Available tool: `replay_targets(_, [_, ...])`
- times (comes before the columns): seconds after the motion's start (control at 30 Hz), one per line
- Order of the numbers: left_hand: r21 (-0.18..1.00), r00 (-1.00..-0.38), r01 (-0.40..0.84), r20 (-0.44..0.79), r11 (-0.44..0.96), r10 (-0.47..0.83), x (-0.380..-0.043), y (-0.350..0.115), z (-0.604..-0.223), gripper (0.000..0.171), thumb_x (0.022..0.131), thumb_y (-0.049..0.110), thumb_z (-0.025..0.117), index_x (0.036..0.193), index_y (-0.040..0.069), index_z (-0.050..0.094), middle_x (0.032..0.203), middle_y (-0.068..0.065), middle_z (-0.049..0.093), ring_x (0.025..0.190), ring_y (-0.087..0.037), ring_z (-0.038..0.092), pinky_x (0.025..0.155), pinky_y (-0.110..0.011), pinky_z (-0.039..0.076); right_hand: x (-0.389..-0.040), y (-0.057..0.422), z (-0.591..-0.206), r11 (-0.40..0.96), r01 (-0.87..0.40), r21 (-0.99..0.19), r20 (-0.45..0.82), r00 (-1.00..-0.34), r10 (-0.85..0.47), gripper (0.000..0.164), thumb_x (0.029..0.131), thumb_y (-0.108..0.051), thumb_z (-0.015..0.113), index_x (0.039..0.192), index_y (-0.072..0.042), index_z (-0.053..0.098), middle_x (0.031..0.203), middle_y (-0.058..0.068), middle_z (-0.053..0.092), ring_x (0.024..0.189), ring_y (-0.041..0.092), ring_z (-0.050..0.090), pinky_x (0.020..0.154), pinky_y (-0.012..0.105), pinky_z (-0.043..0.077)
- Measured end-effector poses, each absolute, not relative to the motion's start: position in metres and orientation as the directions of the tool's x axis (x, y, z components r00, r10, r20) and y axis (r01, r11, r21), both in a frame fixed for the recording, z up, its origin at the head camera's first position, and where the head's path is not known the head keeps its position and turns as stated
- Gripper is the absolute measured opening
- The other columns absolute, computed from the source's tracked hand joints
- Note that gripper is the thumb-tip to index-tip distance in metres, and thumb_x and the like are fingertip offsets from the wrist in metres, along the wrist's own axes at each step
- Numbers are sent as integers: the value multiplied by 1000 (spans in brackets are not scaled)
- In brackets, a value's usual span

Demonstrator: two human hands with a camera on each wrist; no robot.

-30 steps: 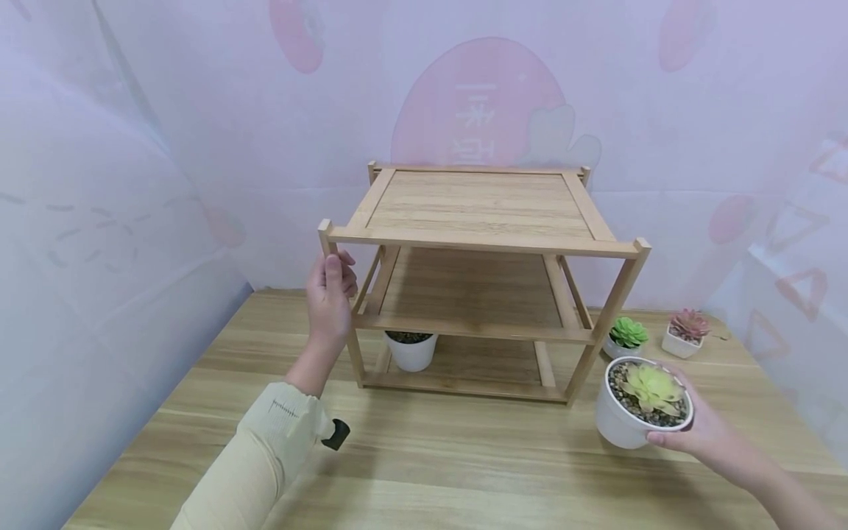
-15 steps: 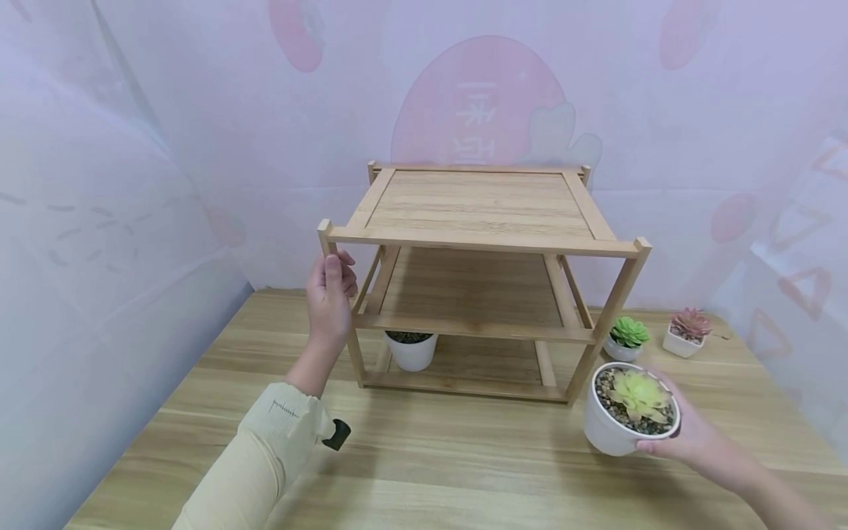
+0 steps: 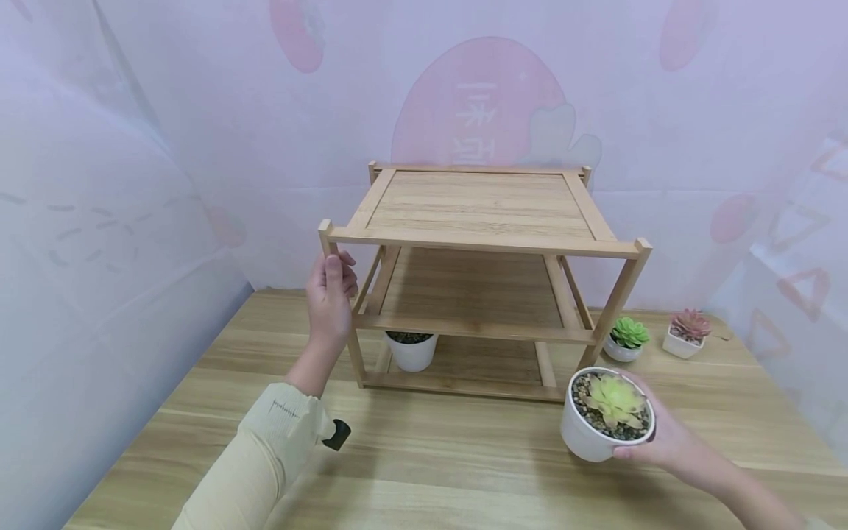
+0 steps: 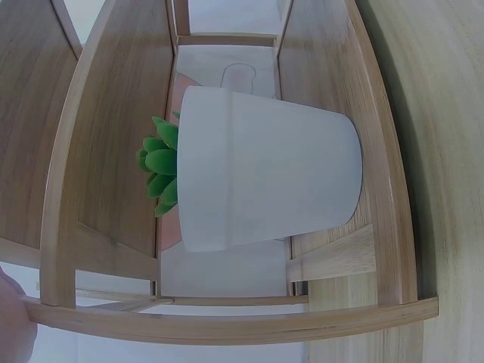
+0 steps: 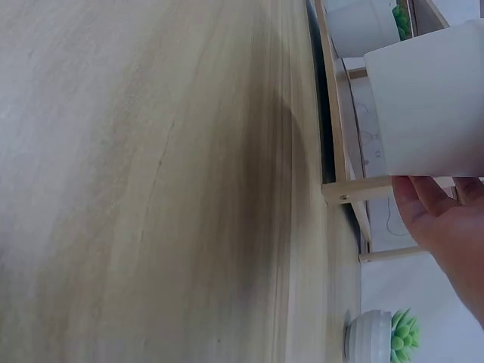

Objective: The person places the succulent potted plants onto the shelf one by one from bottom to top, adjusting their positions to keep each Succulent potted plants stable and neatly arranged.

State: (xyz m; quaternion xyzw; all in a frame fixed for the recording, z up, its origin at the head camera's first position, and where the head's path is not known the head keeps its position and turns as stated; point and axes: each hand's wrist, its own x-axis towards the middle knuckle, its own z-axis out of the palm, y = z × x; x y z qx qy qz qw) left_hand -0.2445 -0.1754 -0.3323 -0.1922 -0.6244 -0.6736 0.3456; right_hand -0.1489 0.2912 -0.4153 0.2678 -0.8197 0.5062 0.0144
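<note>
My left hand point(image 3: 331, 298) grips the front left post of a three-tier wooden shelf rack point(image 3: 477, 239), just under its top corner. On the rack's bottom tier, at the left, stands a white pot point(image 4: 272, 166) with a green succulent point(image 4: 161, 166); in the head view the middle tier hides its plant. My right hand point(image 3: 652, 430) holds a white flowerpot point(image 3: 589, 438) by its right side, thumb near the front rim. A pale yellow-green succulent point(image 3: 615, 401) sits in its pebbles. This pot is raised above the table, in front of the rack's right front leg.
Behind the rack's right side stand a small round pot with a green succulent point(image 3: 629, 335) and a square white pot with a pink succulent point(image 3: 690, 324). The wooden table point(image 3: 424, 464) ends at printed cloth point(image 3: 298, 125) behind and at both sides.
My right hand has carried the flowerpot leftward and slightly nearer to me, toward the rack's right front leg. The left hand stays on the post.
</note>
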Motion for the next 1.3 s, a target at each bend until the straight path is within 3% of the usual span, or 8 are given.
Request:
replay_targets(0.2, [710, -686, 703, 691, 39, -229, -244, -175, -332, 55, 103, 59, 44, 97, 6, 54, 70, 1, 34, 60, -7, 31, 56, -20, 30, -152, 281, -408, 328, -467, -821, 294, -839, -458, 102, 72, 5, 82, 157, -2, 26, 144, -19, 45, 126, -1, 48, 99, 18, 38])
replay_targets(0.37, [716, -690, 696, 687, 51, -228, -244, -175, -332, 56, 104, 60, 43, 98, 5, 54, 71, 0, 35, 61, -8, 31, 57, -21, 30, -155, 272, -403, 313, -458, -832, 281, -834, -474, 102, 72, 5, 83, 156, 1, 24, 142, -16, 48, 124, 0, 51, 99, 20, 40])
replay_targets(0.43, [719, -692, 693, 684, 51, -230, -244, -175, -332, 53, 104, 60, 43, 98, 8, 54, 71, 0, 35, 61, -8, 31, 57, -21, 30, -156, 268, -402, 309, -449, -839, 271, -836, -478, 102, 73, 4, 84, 155, 3, 23, 144, -5, 49, 124, 0, 51, 99, 21, 40])
replay_targets(0.57, [719, -693, 693, 684, 53, -229, -244, -175, -333, 59, 104, 59, 42, 98, 2, 53, 71, 0, 35, 61, -8, 32, 57, -21, 30, -157, 259, -402, 302, -425, -854, 263, -851, -454, 102, 72, 6, 84, 154, 4, 23, 142, 22, 47, 121, 0, 52, 98, 20, 41])
replay_targets(0.67, [720, -693, 692, 684, 57, -231, -244, -175, -332, 66, 104, 60, 42, 99, -5, 51, 71, 0, 35, 61, -8, 32, 57, -21, 30, -158, 251, -402, 303, -404, -863, 258, -869, -423, 103, 71, 8, 84, 153, 6, 23, 139, 32, 46, 119, -1, 52, 97, 19, 41])
replay_targets(0.77, [721, -693, 690, 681, 55, -235, -243, -174, -331, 68, 103, 61, 43, 99, -7, 50, 71, 0, 35, 61, -8, 32, 57, -20, 31, -158, 245, -402, 327, -386, -862, 248, -885, -393, 104, 70, 8, 85, 153, 6, 23, 139, 32, 46, 118, -3, 51, 97, 17, 39])
replay_targets(0.97, [722, -696, 690, 679, 45, -235, -243, -175, -331, 54, 104, 60, 43, 98, 8, 54, 71, 1, 35, 62, -8, 32, 58, -21, 31, -160, 238, -401, 357, -385, -851, 246, -893, -378, 99, 71, 4, 86, 151, 4, 28, 138, 28, 49, 118, -3, 50, 98, 17, 38])
replay_targets(1.3, [723, -697, 690, 678, 41, -235, -243, -175, -331, 55, 103, 60, 44, 98, 7, 54, 72, 1, 35, 62, -8, 32, 58, -20, 30, -167, 227, -404, 350, -361, -864, 223, -899, -376, 97, 72, 0, 87, 150, 4, 30, 140, 26, 48, 119, -1, 50, 99, 18, 38])
